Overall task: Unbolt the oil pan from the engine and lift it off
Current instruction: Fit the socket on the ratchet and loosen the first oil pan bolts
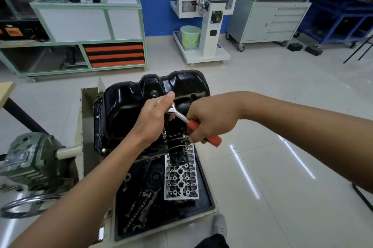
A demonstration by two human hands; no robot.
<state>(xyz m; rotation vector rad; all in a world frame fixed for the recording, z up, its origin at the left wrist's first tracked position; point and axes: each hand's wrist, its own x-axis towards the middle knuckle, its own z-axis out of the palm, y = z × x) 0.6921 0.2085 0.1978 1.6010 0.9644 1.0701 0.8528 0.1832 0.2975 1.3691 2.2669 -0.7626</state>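
A black steel oil pan (141,102) sits bottom-up on top of an engine (156,150), its flange flat against the block. One bolt (104,149) shows at the near left corner of the flange.

Both hands are clamped on a ratchet wrench (177,114) over the pan's near edge. The left hand (153,118) wraps around the chrome head with the thumb lying on top. The right hand (210,123) grips the red handle. A thin extension bar (164,133) drops from the head to the flange. Its tip and the bolt under it are too dark to make out.

Below the engine lies a shallow black tray (211,199). It holds a pale aluminium casting (180,179) full of round holes, two camshafts (141,205) lying side by side, and darker parts that blend into the tray floor. A dark ribbed cylinder (177,156) hangs between the engine and the casting; what it is cannot be told.

Across the floor, a pale green bucket (190,37) stands on the base of a white stand (210,26); its contents are out of sight. A green gearbox (30,161) and a chrome handwheel (26,205) are cut off at the left edge. A grey shoe (219,225) shows at the bottom.
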